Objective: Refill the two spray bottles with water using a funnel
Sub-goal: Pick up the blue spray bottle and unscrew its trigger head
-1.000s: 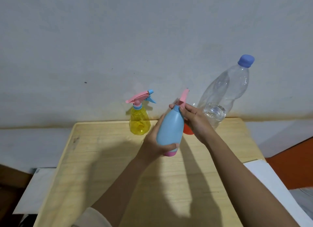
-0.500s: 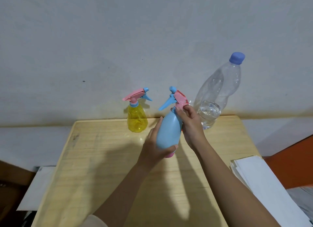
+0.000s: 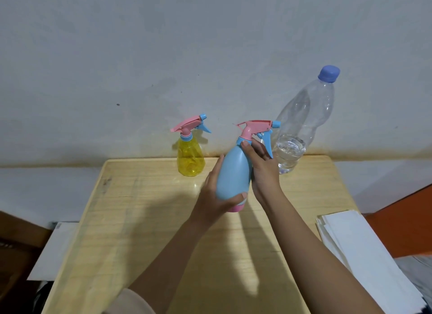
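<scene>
With left hand [image 3: 211, 196] gripping blue spray bottle [image 3: 233, 173] and right hand [image 3: 264, 171] fingers [image 3: 258, 147] pinching its collar [image 3: 241, 141], brace body steady, twist collar only.

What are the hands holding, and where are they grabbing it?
The blue spray bottle. The left hand grips its lower body; the right hand holds its neck, just under the pink sprayer.

The blue spray bottle [image 3: 233, 173] has a pink base and pink spray head (its trigger blue). Left of it, the yellow spray bottle [image 3: 190, 158] is translucent with the same pink head. The clear water bottle [image 3: 301, 126] wears a blue-violet cap; the surface [image 3: 140, 220] is pale wood grain.
</scene>
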### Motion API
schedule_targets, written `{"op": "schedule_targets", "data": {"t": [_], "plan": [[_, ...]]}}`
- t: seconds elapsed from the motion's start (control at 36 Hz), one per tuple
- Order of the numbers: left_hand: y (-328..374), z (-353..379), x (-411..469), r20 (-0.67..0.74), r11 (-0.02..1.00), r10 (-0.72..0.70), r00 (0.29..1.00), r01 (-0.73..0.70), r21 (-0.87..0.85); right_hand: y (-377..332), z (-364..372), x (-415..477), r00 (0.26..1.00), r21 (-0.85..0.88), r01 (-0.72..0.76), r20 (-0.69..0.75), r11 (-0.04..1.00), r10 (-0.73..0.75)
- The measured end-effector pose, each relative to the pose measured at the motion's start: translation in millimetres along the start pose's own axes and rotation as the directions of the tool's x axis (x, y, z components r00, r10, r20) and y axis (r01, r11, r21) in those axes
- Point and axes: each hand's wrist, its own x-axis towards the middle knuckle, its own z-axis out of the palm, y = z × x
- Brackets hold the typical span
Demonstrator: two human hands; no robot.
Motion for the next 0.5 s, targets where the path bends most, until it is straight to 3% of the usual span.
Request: {"op": "schedule_targets", "data": {"t": [0.17,0.31,0.42,0.5], "plan": [[7.4,-10.4,0.3,0.033,0.986,0.011,0.999,-0.006,-0.165,-8.8,10.1,-2.4,0.999,0.048,-0.017,0.033,0.999,0.015],[19.2,-17.7,4.6,0.025,0.956,0.038,0.999,-0.029,-0.292,-21.6,23.1,-1.4,0.988,-0.041,-0.013,0.153,0.999,0.019],[27.9,-23.4,5.6,0.003,0.967,0.064,0.998,-0.061,-0.246,-31.4,34.9,-2.0,0.977,-0.247,0.109,0.205,0.963,-0.058],[26.8,-28.0,6.0,-0.012,0.98,0.047,0.999,-0.048,-0.195,-33.8,43.6,-1.0,0.977,-0.358,0.194,0.159,0.913,-0.145]]}}
